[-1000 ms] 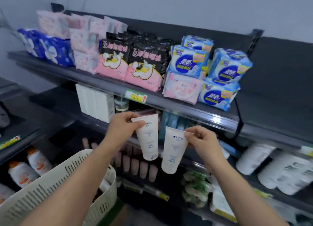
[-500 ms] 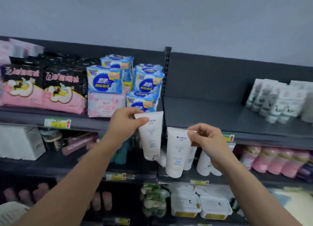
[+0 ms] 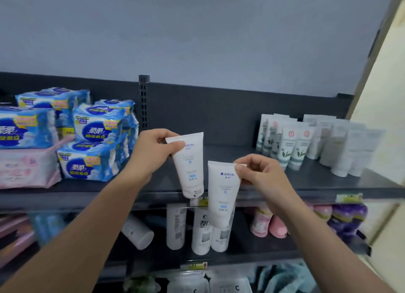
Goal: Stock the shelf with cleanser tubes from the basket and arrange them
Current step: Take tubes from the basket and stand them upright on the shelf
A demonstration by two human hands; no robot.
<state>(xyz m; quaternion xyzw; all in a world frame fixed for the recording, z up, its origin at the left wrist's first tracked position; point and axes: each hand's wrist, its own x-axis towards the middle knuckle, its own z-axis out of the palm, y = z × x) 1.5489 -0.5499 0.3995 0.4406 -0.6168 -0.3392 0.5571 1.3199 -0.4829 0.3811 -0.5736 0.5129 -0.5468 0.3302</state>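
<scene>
Your left hand (image 3: 153, 149) and right hand (image 3: 258, 174) each pinch a tube (image 3: 189, 165) by its crimped end, caps hanging before the shelf (image 3: 219, 152); so thin a grip risks swinging, slipping, or toppling the standing tubes (image 3: 291, 143).

Dark shelf (image 3: 230, 183) carries blue packs (image 3: 96, 139) left, blurry, seemingly white tubes (image 3: 306, 143) right.

tube rows (image 3: 341, 148): labels blurred | blue packs (image 3: 26, 128): cut off left
</scene>
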